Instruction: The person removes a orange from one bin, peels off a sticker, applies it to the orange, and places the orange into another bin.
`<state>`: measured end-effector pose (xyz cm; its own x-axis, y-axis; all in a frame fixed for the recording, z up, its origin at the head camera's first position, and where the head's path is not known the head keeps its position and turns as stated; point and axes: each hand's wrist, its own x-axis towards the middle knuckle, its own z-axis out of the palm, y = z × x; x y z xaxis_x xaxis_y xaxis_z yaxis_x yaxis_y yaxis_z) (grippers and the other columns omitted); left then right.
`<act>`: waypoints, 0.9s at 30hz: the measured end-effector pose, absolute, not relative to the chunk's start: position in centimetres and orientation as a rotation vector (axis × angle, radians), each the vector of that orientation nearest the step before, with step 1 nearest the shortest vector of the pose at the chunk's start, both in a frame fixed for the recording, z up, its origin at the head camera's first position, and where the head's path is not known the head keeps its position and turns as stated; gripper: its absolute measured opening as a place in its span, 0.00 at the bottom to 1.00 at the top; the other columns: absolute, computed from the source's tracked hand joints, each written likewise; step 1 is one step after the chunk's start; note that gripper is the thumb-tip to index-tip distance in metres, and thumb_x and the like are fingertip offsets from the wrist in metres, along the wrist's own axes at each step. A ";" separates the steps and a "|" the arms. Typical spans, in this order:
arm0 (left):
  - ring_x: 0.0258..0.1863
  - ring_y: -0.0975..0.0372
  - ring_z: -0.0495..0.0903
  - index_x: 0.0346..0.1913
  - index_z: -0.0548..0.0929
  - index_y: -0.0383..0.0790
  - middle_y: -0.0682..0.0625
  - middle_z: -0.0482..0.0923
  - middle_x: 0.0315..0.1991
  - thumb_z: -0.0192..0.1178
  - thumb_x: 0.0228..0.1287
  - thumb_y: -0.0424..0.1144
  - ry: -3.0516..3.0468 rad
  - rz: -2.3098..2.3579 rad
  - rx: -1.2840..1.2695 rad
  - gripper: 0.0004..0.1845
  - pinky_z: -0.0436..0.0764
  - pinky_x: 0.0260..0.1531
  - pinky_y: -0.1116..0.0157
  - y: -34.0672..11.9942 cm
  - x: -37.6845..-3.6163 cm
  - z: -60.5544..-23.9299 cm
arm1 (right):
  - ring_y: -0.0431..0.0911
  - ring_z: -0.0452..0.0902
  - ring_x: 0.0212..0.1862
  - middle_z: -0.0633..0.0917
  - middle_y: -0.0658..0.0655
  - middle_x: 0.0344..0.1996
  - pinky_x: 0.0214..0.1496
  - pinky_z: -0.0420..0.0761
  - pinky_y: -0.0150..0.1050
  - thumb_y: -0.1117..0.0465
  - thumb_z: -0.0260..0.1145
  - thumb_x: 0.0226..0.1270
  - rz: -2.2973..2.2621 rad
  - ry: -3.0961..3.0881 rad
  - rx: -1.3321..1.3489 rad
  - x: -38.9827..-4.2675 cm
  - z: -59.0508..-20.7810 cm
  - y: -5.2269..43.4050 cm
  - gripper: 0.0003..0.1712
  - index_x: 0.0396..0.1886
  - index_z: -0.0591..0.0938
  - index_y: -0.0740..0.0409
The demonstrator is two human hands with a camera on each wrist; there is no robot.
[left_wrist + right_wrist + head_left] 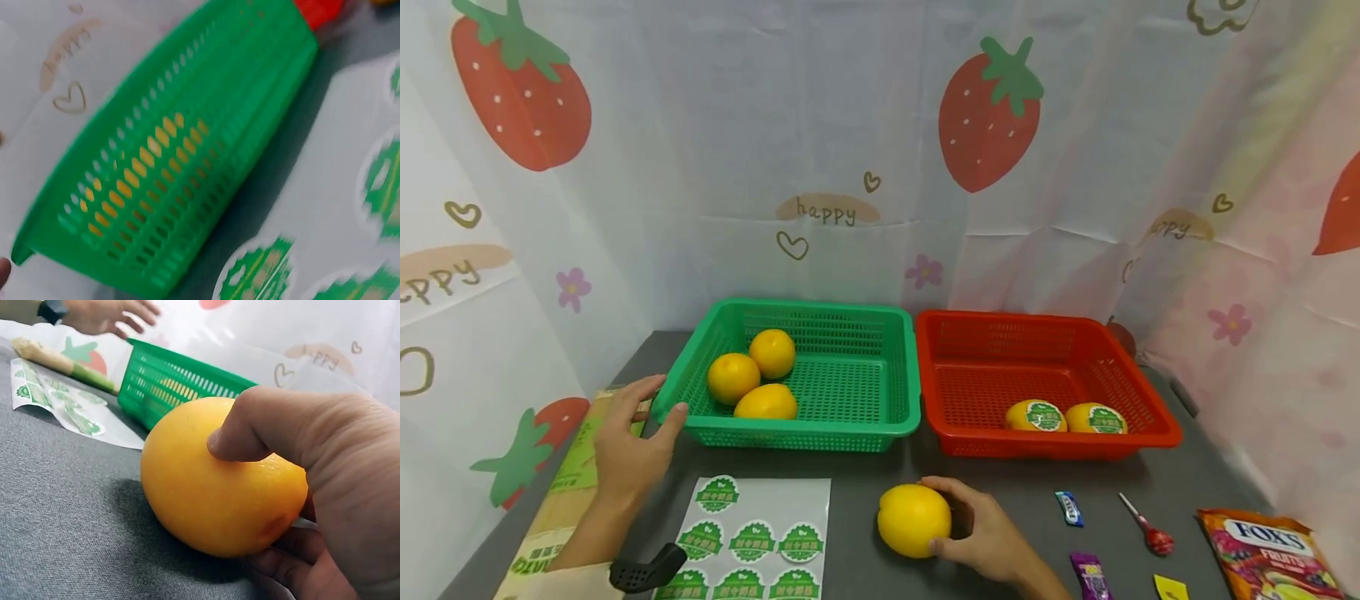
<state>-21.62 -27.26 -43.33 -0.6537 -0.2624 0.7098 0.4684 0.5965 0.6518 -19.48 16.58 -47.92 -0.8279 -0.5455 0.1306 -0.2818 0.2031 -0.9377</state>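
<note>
Orange [913,520]: on grey desk [865,467], front centre, unlabelled.
Right hand [983,533]: fingers curled round orange, thumb on top.
Sticker sheet [752,537]: left of orange, flat.
Left hand [628,446]: fingers spread, relaxed, at green basket [820,437] corner.
Green basket: three oranges.
Red basket [1052,446]: two stickered oranges.

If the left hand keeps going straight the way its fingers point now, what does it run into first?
Most likely the near-left corner of the green basket. The left hand has straight fingers aimed at that rim, with the thumb almost at it. Whether it already touches is unclear. The oranges lie behind the wall.
</note>
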 end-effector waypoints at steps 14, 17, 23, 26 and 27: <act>0.35 0.68 0.75 0.51 0.81 0.30 0.40 0.82 0.39 0.60 0.60 0.21 -2.290 -1.268 -0.136 0.16 0.73 0.30 0.72 -26.4 -17.8 -47.2 | 0.52 0.73 0.57 0.72 0.62 0.63 0.59 0.71 0.38 0.69 0.70 0.59 -1.744 2.145 -0.825 -19.7 -48.8 16.8 0.38 0.68 0.66 0.68; 0.35 0.64 0.75 0.53 0.80 0.31 0.41 0.82 0.41 0.61 0.61 0.24 -2.420 -1.234 -0.110 0.17 0.74 0.31 0.69 -26.7 -18.0 -48.2 | 0.52 0.72 0.58 0.71 0.62 0.63 0.59 0.71 0.37 0.68 0.71 0.59 -1.733 2.145 -0.804 -19.5 -48.7 16.9 0.38 0.68 0.66 0.68; 0.38 0.57 0.75 0.55 0.80 0.30 0.46 0.81 0.42 0.61 0.62 0.31 -2.638 -1.144 -0.043 0.18 0.75 0.37 0.59 -26.8 -18.2 -49.1 | 0.52 0.71 0.59 0.71 0.62 0.64 0.60 0.69 0.36 0.69 0.71 0.58 -1.733 2.127 -0.780 -19.4 -48.6 16.8 0.38 0.68 0.66 0.67; 0.38 0.55 0.75 0.53 0.81 0.30 0.47 0.81 0.41 0.62 0.61 0.32 -2.668 -1.075 -0.045 0.17 0.73 0.38 0.54 -26.7 -18.4 -49.2 | 0.52 0.71 0.60 0.71 0.62 0.64 0.61 0.69 0.37 0.69 0.70 0.58 -1.743 2.119 -0.782 -19.4 -48.5 16.8 0.38 0.68 0.66 0.66; 0.39 0.54 0.75 0.52 0.82 0.29 0.46 0.80 0.40 0.63 0.60 0.32 -2.669 -1.056 -0.059 0.17 0.73 0.39 0.53 -26.6 -18.5 -49.3 | 0.52 0.70 0.60 0.71 0.62 0.64 0.61 0.69 0.37 0.69 0.70 0.59 -1.745 2.116 -0.785 -19.5 -48.5 16.8 0.38 0.68 0.66 0.66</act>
